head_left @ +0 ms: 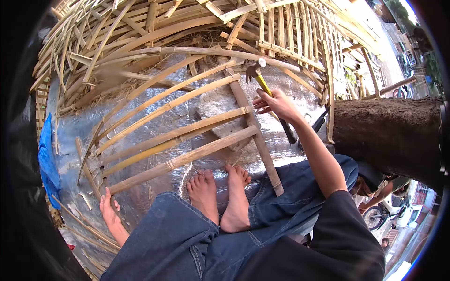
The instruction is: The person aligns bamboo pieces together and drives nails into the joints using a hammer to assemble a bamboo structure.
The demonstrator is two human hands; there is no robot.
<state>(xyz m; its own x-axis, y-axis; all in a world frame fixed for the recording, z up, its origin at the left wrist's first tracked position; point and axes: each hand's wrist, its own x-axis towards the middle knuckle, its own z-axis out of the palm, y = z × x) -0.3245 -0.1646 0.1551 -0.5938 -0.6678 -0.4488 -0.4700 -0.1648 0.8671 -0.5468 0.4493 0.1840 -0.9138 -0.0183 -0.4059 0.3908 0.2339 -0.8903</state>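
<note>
A claw hammer [264, 85] with a yellow and black handle is in my right hand [276, 104], its head pointing up and away. My right hand is beside the upper part of a flat wooden crosspiece [260, 145]. Several bamboo slats [187, 152] run from that crosspiece to another one at the left, forming a frame. My left hand [109, 211] is near the lower left end of the frame, fingers apart, with nothing seen in it. A rough stone block [220, 107] lies under the slats' right ends.
My bare feet [204, 194] rest on a silvery sheet [164, 180] below the frame. Bamboo lattice pieces [290, 33] are piled at the top. A tree trunk [384, 131] stands at the right, a blue plastic sheet [48, 161] at the left. Another person [370, 187] and a motorbike [375, 218] show lower right.
</note>
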